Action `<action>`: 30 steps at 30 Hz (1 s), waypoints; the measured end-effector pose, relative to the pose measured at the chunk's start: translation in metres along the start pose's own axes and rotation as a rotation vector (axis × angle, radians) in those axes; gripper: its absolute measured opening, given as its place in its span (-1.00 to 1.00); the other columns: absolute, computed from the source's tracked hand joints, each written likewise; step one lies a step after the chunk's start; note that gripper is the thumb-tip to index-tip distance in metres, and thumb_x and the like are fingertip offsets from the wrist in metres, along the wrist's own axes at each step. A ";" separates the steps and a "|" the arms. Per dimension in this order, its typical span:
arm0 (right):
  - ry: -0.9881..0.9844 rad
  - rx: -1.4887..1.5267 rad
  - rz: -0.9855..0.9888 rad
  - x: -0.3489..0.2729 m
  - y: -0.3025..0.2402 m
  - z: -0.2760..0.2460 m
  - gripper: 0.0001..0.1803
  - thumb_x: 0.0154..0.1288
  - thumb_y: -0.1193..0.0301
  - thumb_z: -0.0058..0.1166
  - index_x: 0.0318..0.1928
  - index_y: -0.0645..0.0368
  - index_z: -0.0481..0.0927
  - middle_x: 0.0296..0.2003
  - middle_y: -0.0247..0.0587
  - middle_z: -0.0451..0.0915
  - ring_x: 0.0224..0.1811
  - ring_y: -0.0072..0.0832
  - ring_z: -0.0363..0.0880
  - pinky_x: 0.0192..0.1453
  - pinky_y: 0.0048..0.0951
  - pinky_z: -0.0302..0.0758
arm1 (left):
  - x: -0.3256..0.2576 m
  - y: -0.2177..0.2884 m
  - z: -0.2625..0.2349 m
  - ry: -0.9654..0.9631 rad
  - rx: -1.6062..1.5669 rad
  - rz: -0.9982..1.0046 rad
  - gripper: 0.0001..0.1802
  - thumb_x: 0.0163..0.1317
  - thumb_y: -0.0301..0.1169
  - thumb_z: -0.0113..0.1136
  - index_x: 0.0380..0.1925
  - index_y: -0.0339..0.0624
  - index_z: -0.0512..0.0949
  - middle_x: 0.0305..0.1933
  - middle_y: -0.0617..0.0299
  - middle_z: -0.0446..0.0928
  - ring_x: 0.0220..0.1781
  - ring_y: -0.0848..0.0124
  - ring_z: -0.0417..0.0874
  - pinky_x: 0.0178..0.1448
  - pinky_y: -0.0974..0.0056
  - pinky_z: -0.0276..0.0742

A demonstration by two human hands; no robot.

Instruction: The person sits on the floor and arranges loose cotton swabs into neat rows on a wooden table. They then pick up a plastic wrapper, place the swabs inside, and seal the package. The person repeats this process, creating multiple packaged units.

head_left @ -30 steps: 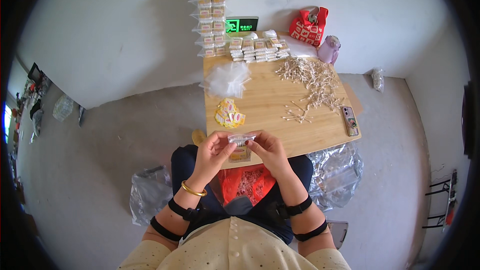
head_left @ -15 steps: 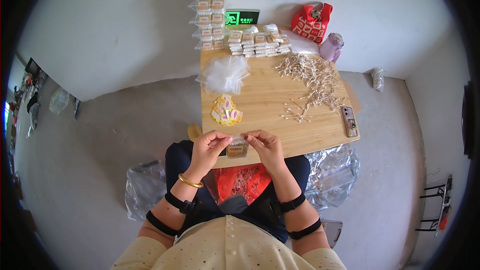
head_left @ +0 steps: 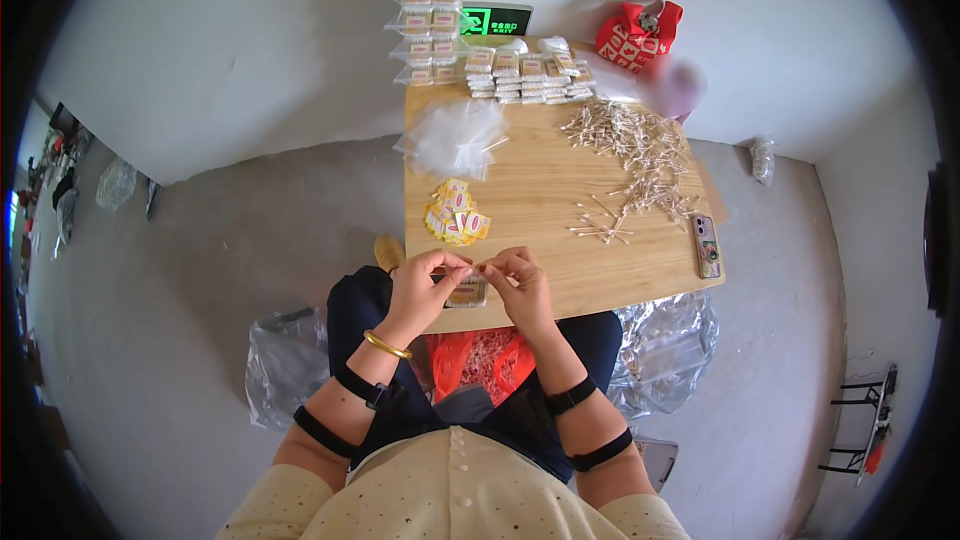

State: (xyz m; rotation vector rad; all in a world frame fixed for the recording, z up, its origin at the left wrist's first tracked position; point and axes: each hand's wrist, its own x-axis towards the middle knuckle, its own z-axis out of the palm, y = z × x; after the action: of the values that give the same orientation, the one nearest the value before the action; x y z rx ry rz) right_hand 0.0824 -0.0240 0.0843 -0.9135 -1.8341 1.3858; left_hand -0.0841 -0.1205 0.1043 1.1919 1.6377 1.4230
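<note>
At the table's near edge, my left hand [head_left: 430, 281] and my right hand [head_left: 517, 285] pinch the top of a small clear bag of cotton swabs [head_left: 466, 292]. Their fingertips almost meet over its upper edge. Through the plastic show a row of swab tips and a printed yellowish card. Just beyond my left hand lies a heap of yellow and white cards [head_left: 457, 216]. Behind that spreads a pile of empty clear bags [head_left: 455, 139]. Loose cotton swabs [head_left: 640, 155] are scattered over the right side, with a few [head_left: 603, 223] lying nearer to me.
Packed swab bags [head_left: 530, 75] are stacked at the table's far side, beside a tall column [head_left: 432, 20] of them. A red tote bag [head_left: 640, 35] stands at the back right, a phone [head_left: 707, 246] at the right edge. Below the table sits a red bag [head_left: 480, 365] of swabs.
My hands have come closer together along the bag's top edge; the right one moved inward. The whole view has shifted slightly. Things on the table lie as before.
</note>
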 end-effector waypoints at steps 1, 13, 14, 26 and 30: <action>-0.005 0.004 0.023 0.002 0.001 0.002 -0.86 0.36 0.42 0.35 -0.17 0.23 0.76 -0.18 -0.20 0.60 -0.14 -0.45 0.60 0.00 -0.41 0.55 | 0.001 -0.004 0.000 0.023 0.008 -0.005 -0.87 0.33 -0.44 0.40 -0.28 -0.30 0.69 -0.17 0.16 0.78 -0.20 0.54 0.73 -0.04 0.38 0.63; -0.158 0.159 0.360 0.008 0.056 0.027 -0.76 0.30 0.35 0.44 -0.31 0.16 0.61 -0.46 -0.50 0.49 -0.34 -0.68 0.44 -0.23 -0.56 0.37 | -0.009 -0.073 0.001 0.031 -0.086 -0.150 -0.71 0.28 -0.44 0.47 -0.44 -0.20 0.48 -0.22 0.12 0.78 -0.42 0.56 0.65 -0.26 0.43 0.56; -0.184 0.151 0.397 0.008 0.061 0.026 -0.75 0.29 0.35 0.46 -0.33 0.15 0.60 -0.49 -0.53 0.46 -0.37 -0.70 0.40 -0.27 -0.56 0.34 | -0.010 -0.076 -0.001 -0.001 -0.163 -0.231 -0.71 0.28 -0.44 0.47 -0.43 -0.19 0.47 -0.20 0.10 0.78 -0.40 0.56 0.66 -0.27 0.43 0.56; -0.362 0.221 0.585 -0.015 0.062 0.015 -0.71 0.27 0.31 0.48 -0.33 0.16 0.58 -0.46 -0.52 0.44 -0.38 -0.68 0.34 -0.34 -0.54 0.26 | -0.029 -0.065 -0.015 -0.168 -0.400 -0.550 -0.74 0.42 -0.38 0.34 -0.05 -0.11 0.45 -0.02 0.09 0.77 -0.22 0.52 0.77 -0.36 0.49 0.41; -0.356 0.267 0.534 -0.019 0.066 0.020 -0.72 0.31 0.31 0.44 -0.33 0.14 0.56 -0.45 -0.52 0.44 -0.37 -0.69 0.34 -0.31 -0.55 0.27 | -0.036 -0.073 -0.002 -0.209 -0.422 -0.349 -0.60 0.44 -0.38 0.31 0.18 -0.12 0.39 0.09 0.11 0.72 -0.16 0.46 0.79 -0.36 0.50 0.39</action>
State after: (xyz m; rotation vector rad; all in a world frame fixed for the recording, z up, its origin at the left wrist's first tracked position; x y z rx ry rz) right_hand 0.0853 -0.0376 0.0135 -1.1159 -1.6489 2.1839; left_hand -0.0884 -0.1540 0.0308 0.7427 1.2465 1.2861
